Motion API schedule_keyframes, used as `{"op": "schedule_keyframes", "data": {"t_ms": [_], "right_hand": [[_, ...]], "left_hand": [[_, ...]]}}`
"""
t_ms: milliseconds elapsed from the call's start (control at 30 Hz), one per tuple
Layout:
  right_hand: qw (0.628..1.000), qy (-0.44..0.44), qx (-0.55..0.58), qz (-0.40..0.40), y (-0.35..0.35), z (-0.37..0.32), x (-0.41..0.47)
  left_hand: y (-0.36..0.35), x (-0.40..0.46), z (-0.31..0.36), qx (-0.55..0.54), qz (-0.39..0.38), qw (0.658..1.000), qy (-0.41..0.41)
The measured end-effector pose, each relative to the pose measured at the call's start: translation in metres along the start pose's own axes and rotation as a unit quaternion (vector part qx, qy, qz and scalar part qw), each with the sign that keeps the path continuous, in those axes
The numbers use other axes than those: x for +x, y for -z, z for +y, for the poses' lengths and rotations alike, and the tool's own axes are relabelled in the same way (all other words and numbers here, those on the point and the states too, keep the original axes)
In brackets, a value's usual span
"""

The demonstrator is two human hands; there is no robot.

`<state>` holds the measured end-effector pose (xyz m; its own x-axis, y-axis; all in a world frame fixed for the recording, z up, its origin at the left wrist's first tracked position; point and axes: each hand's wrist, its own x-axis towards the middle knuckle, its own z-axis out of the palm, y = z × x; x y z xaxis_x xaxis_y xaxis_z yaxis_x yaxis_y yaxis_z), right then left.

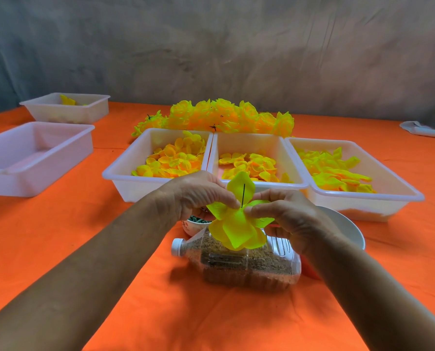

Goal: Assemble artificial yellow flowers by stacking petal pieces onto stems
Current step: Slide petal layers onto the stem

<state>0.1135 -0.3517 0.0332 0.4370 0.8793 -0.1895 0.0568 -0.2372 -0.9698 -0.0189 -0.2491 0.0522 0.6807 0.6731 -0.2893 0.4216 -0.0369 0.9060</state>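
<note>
A thin dark stem [243,195] stands upright above a plastic bottle [239,260] filled with brown grains. A large yellow petal piece [238,229] sits on the stem, its petals spread around it. My left hand [198,193] pinches the piece from the left at its centre. My right hand [284,216] pinches it from the right. Three white trays [115,173], [259,184], [393,196] behind hold loose yellow petal pieces of different shapes. Finished yellow flowers [219,115] lie in a heap behind the trays.
An orange cloth [84,249] covers the table. Two more white trays [34,158], [67,107] stand at the left. A small bowl of green parts [196,222] sits under my left hand, a white bowl [348,226] under my right. A white object [421,129] lies far right.
</note>
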Motion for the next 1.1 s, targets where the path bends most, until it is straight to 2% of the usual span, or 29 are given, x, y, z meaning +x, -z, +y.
{"op": "schedule_keyframes", "data": {"t_ms": [533,900,1100], "right_hand": [[1.000,-0.012,-0.020,-0.007,-0.002,-0.004,0.002],[0.999,-0.007,-0.048,0.009,-0.003,-0.002,-0.003],[0.999,-0.019,-0.041,0.015,0.000,-0.002,-0.006]], "left_hand": [[0.002,0.005,-0.001,0.012,-0.004,1.000,0.007],[0.001,0.008,-0.001,0.069,-0.010,0.997,0.010],[0.003,0.005,-0.010,0.072,0.054,0.995,-0.036]]}}
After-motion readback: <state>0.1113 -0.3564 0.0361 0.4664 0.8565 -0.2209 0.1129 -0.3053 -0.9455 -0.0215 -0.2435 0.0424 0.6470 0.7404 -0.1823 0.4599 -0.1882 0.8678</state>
